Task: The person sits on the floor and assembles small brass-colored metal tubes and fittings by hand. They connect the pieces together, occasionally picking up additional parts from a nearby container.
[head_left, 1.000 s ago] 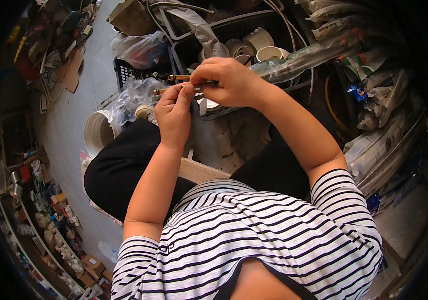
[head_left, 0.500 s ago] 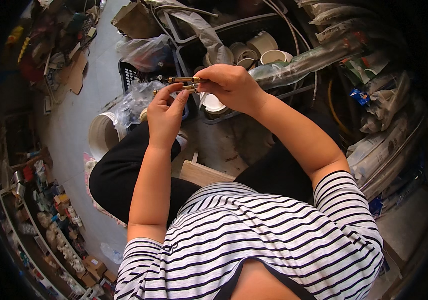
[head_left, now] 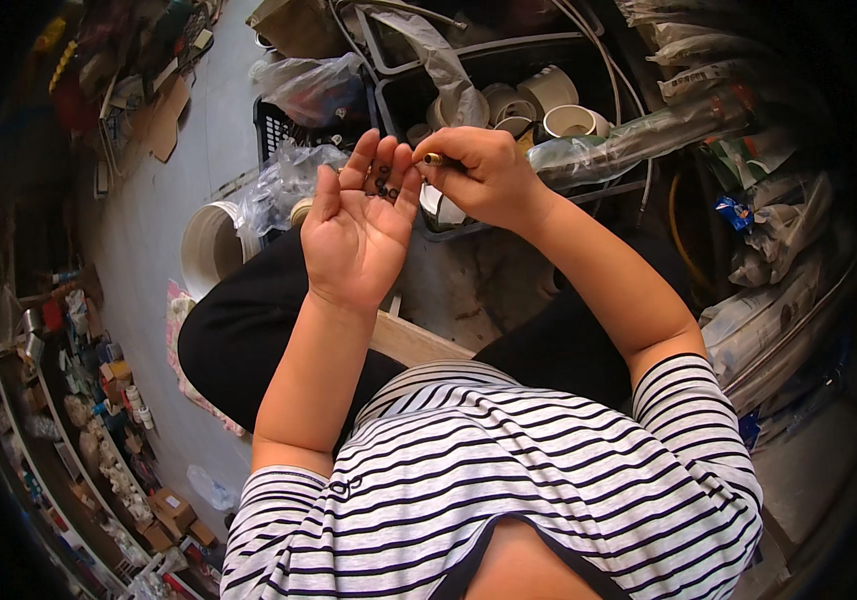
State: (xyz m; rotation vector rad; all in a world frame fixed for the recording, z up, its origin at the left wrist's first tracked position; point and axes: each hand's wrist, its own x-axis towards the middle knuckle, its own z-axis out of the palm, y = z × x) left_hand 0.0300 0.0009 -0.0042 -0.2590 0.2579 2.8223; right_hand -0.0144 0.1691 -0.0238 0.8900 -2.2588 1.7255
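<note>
Currently, a small-parts handling step appears to be in hand, with loose pieces on one palm and a single piece in a pinch. Left hand (head_left: 351,238): palm up, fingers spread and slightly curled, gripping nothing. Several small black rings (head_left: 380,183) lie loose at the base of its fingers; exact count uncertain at this scale. Right hand (head_left: 495,178): thumb and forefinger closed around a brass-coloured piece (head_left: 434,159), one end of which shows; the remainder is hidden by the fingers. The two hands sit side by side; whether they touch at the fingertips cannot be told.

Surroundings: both hands are raised in front of a black crate (head_left: 496,68) that holds white fittings (head_left: 548,90). A clear plastic bag (head_left: 293,187) lies left of the left hand, near a white bucket (head_left: 198,250). To the right, a plastic-wrapped roll (head_left: 598,152) slants across the crate.

Judgement: any next move calls for keeping the left palm level and cupped, since the rings have nothing else to hold them and could roll off. Picking out one ring would need a fine fingertip pinch, with the brass-coloured piece kept steady in the right.
</note>
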